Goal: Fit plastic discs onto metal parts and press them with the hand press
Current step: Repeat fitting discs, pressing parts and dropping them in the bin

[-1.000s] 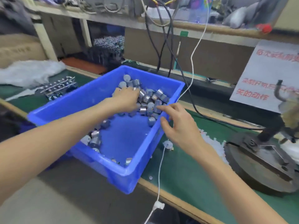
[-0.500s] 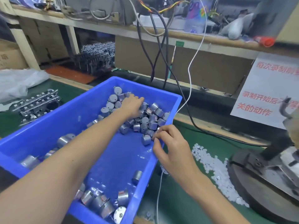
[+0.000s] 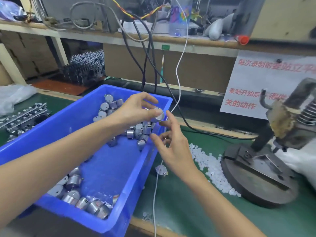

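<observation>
The only writing I can read on my feed is in red Chinese characters on the white paper sign hanging below the shelf at the right. Its top line reads "每次录制前要站立平" and runs off the frame. Lower lines read "录制开始后", then partly hidden characters, and "关的动作"; the green tag is too blurred.
</observation>
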`<state>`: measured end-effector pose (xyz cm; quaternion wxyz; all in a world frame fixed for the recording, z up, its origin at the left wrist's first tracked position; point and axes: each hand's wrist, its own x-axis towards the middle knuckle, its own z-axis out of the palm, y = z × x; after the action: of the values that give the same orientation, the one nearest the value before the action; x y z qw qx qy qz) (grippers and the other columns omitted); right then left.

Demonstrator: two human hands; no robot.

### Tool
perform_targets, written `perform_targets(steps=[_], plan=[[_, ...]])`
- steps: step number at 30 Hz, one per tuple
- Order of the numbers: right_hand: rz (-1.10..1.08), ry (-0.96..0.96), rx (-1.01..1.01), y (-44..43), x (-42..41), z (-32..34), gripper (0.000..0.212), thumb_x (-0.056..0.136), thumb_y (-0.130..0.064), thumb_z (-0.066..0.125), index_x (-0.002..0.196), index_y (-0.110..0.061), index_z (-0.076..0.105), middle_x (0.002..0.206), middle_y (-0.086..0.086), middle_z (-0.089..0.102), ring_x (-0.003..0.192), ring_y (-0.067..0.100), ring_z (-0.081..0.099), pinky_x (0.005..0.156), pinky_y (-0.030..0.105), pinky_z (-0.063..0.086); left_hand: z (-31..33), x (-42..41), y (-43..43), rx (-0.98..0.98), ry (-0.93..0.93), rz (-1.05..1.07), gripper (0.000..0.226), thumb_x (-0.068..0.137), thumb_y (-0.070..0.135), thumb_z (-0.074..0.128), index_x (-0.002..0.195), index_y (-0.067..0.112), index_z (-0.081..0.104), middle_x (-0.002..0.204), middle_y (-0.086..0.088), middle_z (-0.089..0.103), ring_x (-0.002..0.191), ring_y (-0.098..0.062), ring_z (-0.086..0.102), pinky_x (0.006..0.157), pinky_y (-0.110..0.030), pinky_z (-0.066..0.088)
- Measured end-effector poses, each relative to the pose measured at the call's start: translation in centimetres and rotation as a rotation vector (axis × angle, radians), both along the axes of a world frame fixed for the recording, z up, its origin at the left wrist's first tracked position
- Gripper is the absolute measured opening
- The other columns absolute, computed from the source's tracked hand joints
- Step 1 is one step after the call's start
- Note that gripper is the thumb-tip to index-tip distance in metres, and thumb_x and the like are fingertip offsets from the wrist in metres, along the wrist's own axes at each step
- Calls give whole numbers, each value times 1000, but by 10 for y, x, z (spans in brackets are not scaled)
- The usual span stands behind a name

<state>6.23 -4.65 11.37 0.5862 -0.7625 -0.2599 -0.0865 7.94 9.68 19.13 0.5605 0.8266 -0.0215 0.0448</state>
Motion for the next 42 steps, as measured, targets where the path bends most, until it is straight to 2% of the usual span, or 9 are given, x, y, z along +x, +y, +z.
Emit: perform_targets(steps=[7, 12, 15, 19, 24, 28, 31, 37, 42], plan=[[-218, -2, 60, -85, 4, -2, 23, 90, -25, 64, 105, -37, 53, 84, -20, 64, 73, 3, 59, 64, 13, 42, -9, -5, -105, -88, 181, -118, 19, 90, 14, 61, 106, 5, 57, 92, -7, 63, 73, -11, 61, 64, -16, 51], [-326, 187, -16, -157, -13, -48, 21, 92, -28, 57, 108, -40, 53, 84, -9, 64, 76, 18, 60, 72, 29, 48, -46, 15, -158, 393, 201, -291, 17, 91, 18, 50, 95, 14, 66, 85, 2, 61, 73, -13, 56, 60, -22, 42], [-331, 344, 49, -182, -34, -81, 13, 90, -28, 52, 93, -38, 60, 67, -5, 61, 59, 15, 52, 58, 25, 45, -84, 15, -163, 732, 259, -365, 10, 80, 18, 67, 87, 14, 71, 78, 6, 61, 76, -11, 54, 67, -18, 41], [-315, 453, 123, -191, -53, -108, 27, 78, -43, 55, 91, -21, 52, 59, -7, 61, 50, 7, 50, 48, 20, 39, -140, -3, -166, 620, 285, -234, 27, 67, 30, 82, 72, 20, 58, 67, 11, 54, 72, -10, 53, 65, -21, 40], [-273, 399, 51, -193, -54, -113, 13, 90, -28, 62, 95, -40, 59, 73, -8, 66, 65, 12, 67, 60, 19, 47, -158, -16, -168, 561, 123, -138, 16, 78, 24, 72, 68, 26, 59, 67, 12, 58, 71, -12, 56, 69, -26, 46], [-284, 408, 81, -198, -57, -114, 27, 85, -21, 68, 101, -38, 56, 83, -9, 66, 75, 26, 66, 66, 35, 52, -165, -34, -171, 418, 3, -268, 14, 84, 20, 64, 71, 23, 62, 62, 14, 57, 61, -1, 48, 61, -18, 36], [-275, 391, 68, -202, -58, -114, 26, 82, -18, 70, 97, -36, 60, 83, -1, 65, 71, 23, 60, 69, 46, 52, -176, -46, -176, 458, -90, -260, 10, 83, 23, 66, 73, 25, 64, 69, 14, 56, 76, -7, 46, 73, -25, 36], [-246, 354, -19, -203, -58, -116, 35, 86, -16, 67, 110, -38, 55, 101, 4, 60, 78, 22, 59, 68, 44, 51, -189, -50, -177, 348, -164, -120, 2, 83, 22, 68, 82, 24, 67, 83, 13, 59, 83, -11, 46, 81, -27, 36], [-303, 191, -150, -199, -58, -119, 39, 90, -9, 62, 122, -30, 56, 96, -6, 57, 75, 16, 52, 63, 32, 47, -192, -50, -175, 253, -168, -64, 13, 88, 9, 60, 88, 20, 68, 86, 12, 58, 82, -11, 47, 81, -26, 37]])
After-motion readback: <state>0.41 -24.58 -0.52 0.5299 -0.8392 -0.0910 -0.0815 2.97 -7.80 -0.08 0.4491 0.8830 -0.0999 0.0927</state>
